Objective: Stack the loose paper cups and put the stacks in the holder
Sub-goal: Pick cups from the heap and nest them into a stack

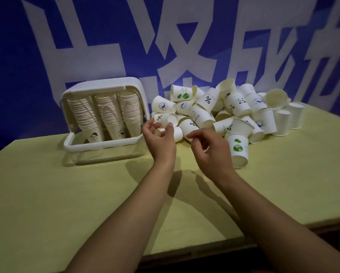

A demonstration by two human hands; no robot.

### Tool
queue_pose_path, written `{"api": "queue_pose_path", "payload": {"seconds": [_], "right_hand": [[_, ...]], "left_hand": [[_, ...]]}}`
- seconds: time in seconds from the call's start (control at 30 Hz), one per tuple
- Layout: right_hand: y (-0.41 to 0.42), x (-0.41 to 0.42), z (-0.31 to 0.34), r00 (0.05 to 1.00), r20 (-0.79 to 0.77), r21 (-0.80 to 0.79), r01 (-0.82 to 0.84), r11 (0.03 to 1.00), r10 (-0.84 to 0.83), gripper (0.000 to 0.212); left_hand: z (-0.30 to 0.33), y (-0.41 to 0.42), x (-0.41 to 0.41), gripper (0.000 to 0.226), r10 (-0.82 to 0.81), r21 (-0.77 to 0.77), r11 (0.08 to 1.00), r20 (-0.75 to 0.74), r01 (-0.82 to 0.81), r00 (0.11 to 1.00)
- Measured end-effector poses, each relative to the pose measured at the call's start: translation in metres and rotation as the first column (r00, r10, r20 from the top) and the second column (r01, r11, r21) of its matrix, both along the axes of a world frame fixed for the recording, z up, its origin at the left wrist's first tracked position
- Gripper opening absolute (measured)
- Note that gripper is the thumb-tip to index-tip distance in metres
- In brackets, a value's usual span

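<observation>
- Two bare forearms of ours reach over the yellow table.
- Our left hand and right hand hover empty, fingers loosely curled apart.
- Beyond them lie the loose paper cups; left of that pile, the white holder contains three stacks.
- Behind hangs a blue banner.

white printed cups, white holder, pale yellow table, blue banner

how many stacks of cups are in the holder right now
3. In the white holder stand a left stack, a middle stack and a right stack, side by side. Any further stacks behind them would be hidden.
</observation>
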State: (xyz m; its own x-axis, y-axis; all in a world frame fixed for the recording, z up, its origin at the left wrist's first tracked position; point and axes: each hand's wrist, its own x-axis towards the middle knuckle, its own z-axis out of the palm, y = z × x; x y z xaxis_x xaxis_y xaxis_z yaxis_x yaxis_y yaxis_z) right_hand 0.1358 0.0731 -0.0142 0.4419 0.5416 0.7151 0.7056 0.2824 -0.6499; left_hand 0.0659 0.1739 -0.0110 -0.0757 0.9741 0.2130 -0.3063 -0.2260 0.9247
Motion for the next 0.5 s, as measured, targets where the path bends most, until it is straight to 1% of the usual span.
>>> {"api": "queue_pose_path", "payload": {"seconds": [0.07, 0.1, 0.13, 0.2, 0.23, 0.27, 0.3, 0.33, 0.4, 0.43, 0.5], "right_hand": [[-0.019, 0.025, -0.006, 0.960, 0.177, 0.080, 0.205, 0.975, -0.217, 0.017], [-0.028, 0.039, -0.013, 0.925, 0.223, 0.088, 0.294, 0.952, -0.306, 0.018], [-0.036, 0.052, -0.022, 0.893, 0.250, 0.071, 0.368, 0.927, -0.374, 0.018], [-0.048, 0.072, -0.041, 0.843, 0.260, -0.020, 0.491, 0.871, -0.470, 0.018], [-0.051, 0.078, -0.048, 0.829, 0.240, -0.085, 0.537, 0.839, -0.506, 0.018], [-0.052, 0.082, -0.053, 0.820, 0.207, -0.160, 0.566, 0.809, -0.533, 0.019], [-0.051, 0.084, -0.056, 0.818, 0.174, -0.239, 0.575, 0.782, -0.549, 0.023], [-0.049, 0.084, -0.057, 0.823, 0.144, -0.309, 0.565, 0.765, -0.550, 0.028], [-0.044, 0.082, -0.057, 0.859, 0.063, -0.390, 0.491, 0.779, -0.509, 0.034], [-0.042, 0.081, -0.057, 0.877, 0.029, -0.400, 0.451, 0.798, -0.480, 0.034], [-0.042, 0.079, -0.057, 0.896, 0.025, -0.386, 0.417, 0.823, -0.443, 0.033]], "left_hand": [[-0.011, -0.016, 0.003, 0.035, -0.204, 0.058, 0.976, -0.107, 0.211, 0.973], [-0.014, -0.023, 0.004, 0.032, -0.316, 0.057, 0.942, -0.174, 0.330, 0.933], [-0.017, -0.028, 0.004, 0.029, -0.438, 0.024, 0.889, -0.243, 0.457, 0.865], [-0.023, -0.035, 0.003, 0.024, -0.657, -0.092, 0.732, -0.362, 0.676, 0.662], [-0.027, -0.037, 0.002, 0.023, -0.731, -0.157, 0.650, -0.396, 0.744, 0.555], [-0.030, -0.037, 0.001, 0.023, -0.779, -0.211, 0.586, -0.413, 0.782, 0.472], [-0.032, -0.038, 0.000, 0.023, -0.799, -0.244, 0.556, -0.422, 0.795, 0.429], [-0.034, -0.037, -0.001, 0.023, -0.801, -0.258, 0.554, -0.424, 0.791, 0.423], [-0.035, -0.035, -0.003, 0.023, -0.777, -0.242, 0.593, -0.422, 0.768, 0.466], [-0.035, -0.035, -0.003, 0.023, -0.759, -0.221, 0.615, -0.427, 0.757, 0.492], [-0.037, -0.033, -0.003, 0.025, -0.701, -0.164, 0.670, -0.461, 0.724, 0.544]]}}
